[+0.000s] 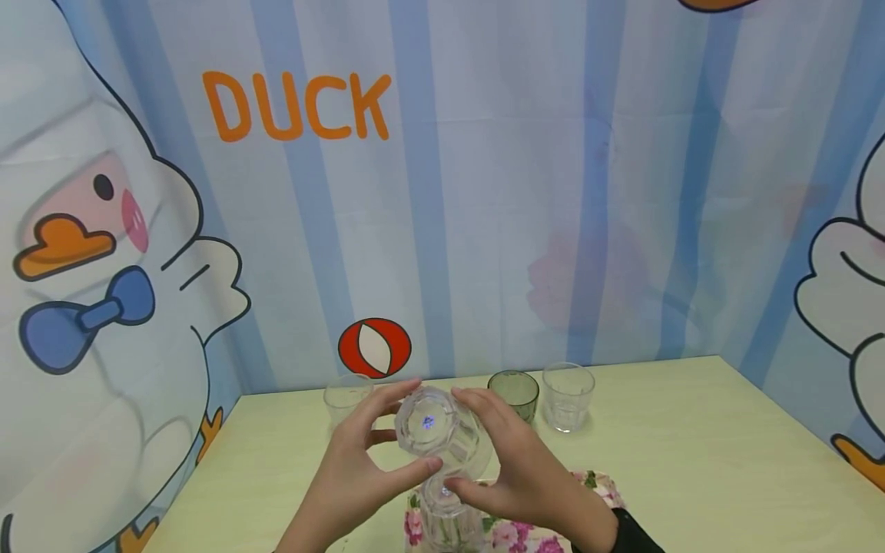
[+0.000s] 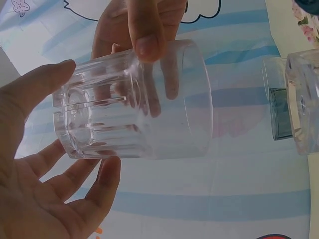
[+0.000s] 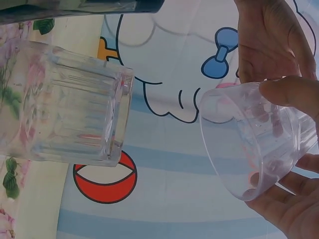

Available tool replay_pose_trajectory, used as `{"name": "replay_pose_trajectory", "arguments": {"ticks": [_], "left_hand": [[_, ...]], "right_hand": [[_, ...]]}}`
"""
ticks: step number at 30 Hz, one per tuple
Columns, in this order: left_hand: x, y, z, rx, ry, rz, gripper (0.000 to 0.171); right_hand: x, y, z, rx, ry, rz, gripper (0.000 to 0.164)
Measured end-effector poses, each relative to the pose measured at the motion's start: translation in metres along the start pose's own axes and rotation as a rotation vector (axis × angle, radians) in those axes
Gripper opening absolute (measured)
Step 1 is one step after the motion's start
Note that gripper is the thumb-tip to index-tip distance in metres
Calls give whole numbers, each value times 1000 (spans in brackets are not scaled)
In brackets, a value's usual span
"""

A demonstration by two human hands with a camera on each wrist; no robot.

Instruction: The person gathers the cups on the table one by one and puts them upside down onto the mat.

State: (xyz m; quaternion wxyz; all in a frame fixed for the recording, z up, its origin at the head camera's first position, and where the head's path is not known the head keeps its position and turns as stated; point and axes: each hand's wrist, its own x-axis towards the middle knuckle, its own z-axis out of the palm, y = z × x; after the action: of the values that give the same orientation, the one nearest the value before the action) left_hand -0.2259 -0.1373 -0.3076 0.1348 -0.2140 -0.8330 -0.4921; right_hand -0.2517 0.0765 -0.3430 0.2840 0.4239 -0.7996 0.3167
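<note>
Left hand (image 1: 354, 470) and right hand (image 1: 522, 465), fingers grasping an upturned clear cup (image 1: 437, 427).
Probably stiff, slick, breakable; grip its faceted sides.

The head view is bright and evenly lit, with soft, diffuse light whose source lies out of frame. The backdrop (image 1: 498, 192) carries only gentle shading along its folds, and the table (image 1: 698, 438) looks pale, with faint, soft-edged shadows. Small highlights catch the facets of the held cup (image 1: 449, 439); whether the blue spot (image 1: 428, 421) on its base is glare or a mark cannot be told. The rear left cup (image 1: 346, 395) almost melts into the pale background. Both wrist views are dimmer, greyer and low in contrast, the fingers (image 2: 108, 175) shaded against the lighter backdrop, fine detail slightly soft.
</note>
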Motion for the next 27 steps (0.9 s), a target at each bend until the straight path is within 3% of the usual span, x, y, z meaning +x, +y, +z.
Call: {"name": "replay_pose_trajectory", "arguments": {"ticks": [13,21,27], "left_hand": [[0,-1,0,14,-3,-33,74],[1,1,0,-44,-16,-57,73],[1,3,1,-113,0,-104,72]], "right_hand": [[0,-1,0,77,18,30,81],[2,-3,-1,209,21,73,81],[2,-5,-6,269,46,157,81]]}}
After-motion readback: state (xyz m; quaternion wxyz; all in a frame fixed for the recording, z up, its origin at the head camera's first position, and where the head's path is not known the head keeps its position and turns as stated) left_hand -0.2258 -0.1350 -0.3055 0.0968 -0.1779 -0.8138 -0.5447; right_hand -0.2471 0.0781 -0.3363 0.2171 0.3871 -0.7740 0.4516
